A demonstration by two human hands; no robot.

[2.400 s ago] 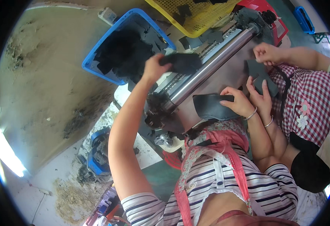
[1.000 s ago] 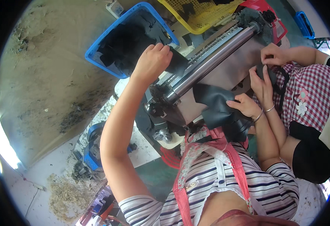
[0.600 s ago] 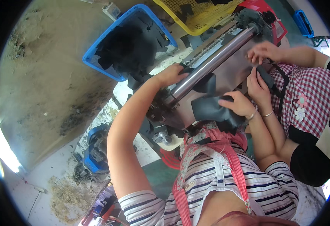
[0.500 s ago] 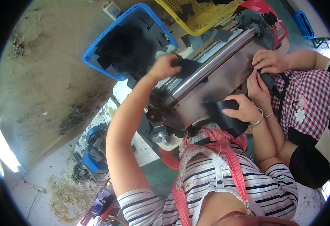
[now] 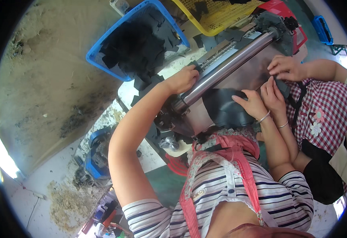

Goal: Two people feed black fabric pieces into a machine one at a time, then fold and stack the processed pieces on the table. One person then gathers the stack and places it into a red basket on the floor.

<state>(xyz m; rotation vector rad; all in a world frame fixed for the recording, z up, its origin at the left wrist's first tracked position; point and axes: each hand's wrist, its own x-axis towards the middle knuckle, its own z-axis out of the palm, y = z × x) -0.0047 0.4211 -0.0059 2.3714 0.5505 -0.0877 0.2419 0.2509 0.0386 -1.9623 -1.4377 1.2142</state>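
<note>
A long shiny metal roller [image 5: 233,65] runs across a machine in front of me. My left hand [image 5: 184,79] is closed at the roller's far side, near its left end. A bit of dark material shows by its fingertips, but what they grip is mostly hidden. On the near side, a smooth black sheet [image 5: 225,109] lies on the machine's metal feed plate [image 5: 199,115], its upper edge close under the roller. My right hand [image 5: 253,105] holds the right part of this sheet, thumb over its top.
A blue basket [image 5: 96,63] of black pieces stands beyond the machine, beside a yellow basket [image 5: 209,31]. At my right, a co-worker's hands [image 5: 284,68] work close to my right hand, by a small black piece [image 5: 280,86]. A blue-and-dark device [image 5: 96,158] sits lower left.
My right hand has brought the black sheet up onto the plate, flat near the roller. The black piece by my left hand is now mostly out of sight; that hand has shifted right and down.
</note>
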